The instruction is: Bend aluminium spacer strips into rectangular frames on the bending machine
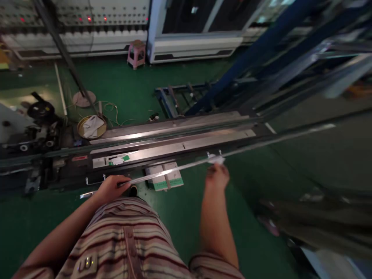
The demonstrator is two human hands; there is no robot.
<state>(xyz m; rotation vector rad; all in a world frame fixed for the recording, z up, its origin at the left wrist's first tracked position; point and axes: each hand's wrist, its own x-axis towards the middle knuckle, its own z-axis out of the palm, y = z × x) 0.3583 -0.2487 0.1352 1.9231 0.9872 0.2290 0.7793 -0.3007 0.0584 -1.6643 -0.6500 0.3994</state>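
Basically, your rod point(247, 149) sits between you and the worktop point(215, 140), crossing over the box point(174, 183) in this view. Left hand point(115, 186) is closed round it near one end; a bright stub past that wrist lines up, so probably the same piece. Right hand point(217, 176) pinches a white cloth point(216, 159) at the rod; can't tell if it's wrapped round or just laid on.

Main risk: overhang. A long run sticks out past your right hand with no support I can see, so a loose left hold could let it tip, sag or whip. Cloth could also slide if it's only lightly pinched, leaving the left hand to carry the lot. Second risk: snagging. Cloth and rod look close to the small hooks point(220, 152) at the worktop edge; contact unclear. A careless swing might clip the blue frame point(238, 73) or whoever stands at your right, if that blurred shape with a shoe point(272, 226) is a person.

Pointing: long axis runs left to right, roughly along the worktop but skewed, with the right end angled away from you. Far tip is blurred. Looks straight; any slight bend is too fine to judge.

Farther out: dish point(80, 131) with a rag point(92, 124) at left, pink stool point(136, 54) beyond.
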